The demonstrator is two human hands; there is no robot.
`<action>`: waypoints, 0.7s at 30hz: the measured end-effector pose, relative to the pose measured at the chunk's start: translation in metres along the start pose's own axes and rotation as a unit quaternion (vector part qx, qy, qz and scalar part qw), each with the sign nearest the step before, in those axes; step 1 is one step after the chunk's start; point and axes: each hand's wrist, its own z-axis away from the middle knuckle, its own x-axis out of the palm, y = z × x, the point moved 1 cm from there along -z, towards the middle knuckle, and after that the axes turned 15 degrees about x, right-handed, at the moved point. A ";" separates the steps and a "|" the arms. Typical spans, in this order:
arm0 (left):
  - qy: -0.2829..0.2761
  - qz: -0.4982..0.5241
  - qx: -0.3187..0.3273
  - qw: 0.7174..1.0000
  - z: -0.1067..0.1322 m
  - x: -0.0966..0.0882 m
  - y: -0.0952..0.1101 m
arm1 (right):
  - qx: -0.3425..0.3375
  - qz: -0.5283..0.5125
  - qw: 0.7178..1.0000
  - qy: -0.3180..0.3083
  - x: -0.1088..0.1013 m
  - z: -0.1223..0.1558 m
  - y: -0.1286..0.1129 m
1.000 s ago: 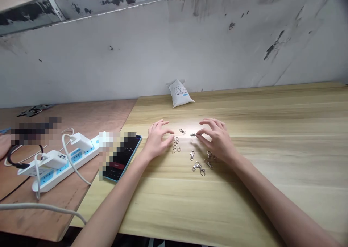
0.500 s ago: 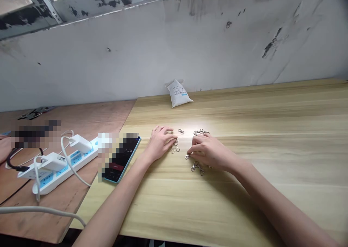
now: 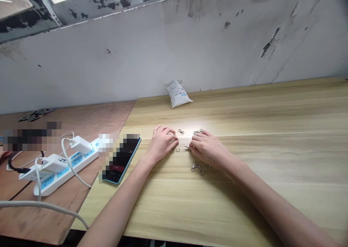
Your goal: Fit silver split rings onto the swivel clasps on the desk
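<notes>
Two hands logged on the worktop [image 3: 272,192]: left hand [image 3: 162,143], right hand [image 3: 208,149]. Holding what?

Right hand narrowly pinches what looks like a swivel clasp [image 3: 187,147]; left hand curls over split rings [image 3: 175,150], grip unclear.

Remaining stock?

Clasp cluster [image 3: 198,168] at seven o'clock from the right hand, second clasp cluster [image 3: 198,132] at eleven; white sachet [image 3: 178,94] at twelve.

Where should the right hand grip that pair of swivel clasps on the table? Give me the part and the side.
Pinch the pair of swivel clasps by the slim metal body of one clasp, probably from above on the side nearest the person. They lie flat and overlapping on the wooden table, and the right hand sits just beyond them.
</notes>
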 end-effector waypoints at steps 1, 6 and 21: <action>0.001 0.007 -0.011 1.000 -0.001 0.000 0.000 | 0.003 -0.002 1.000 0.001 0.001 0.000 0.000; 0.025 0.089 -0.064 0.994 0.000 0.004 -0.002 | 0.007 -0.030 1.000 0.002 0.004 0.000 0.002; 0.118 0.266 -0.024 0.956 -0.005 -0.008 0.018 | 0.188 -0.299 0.935 0.015 0.003 0.001 0.000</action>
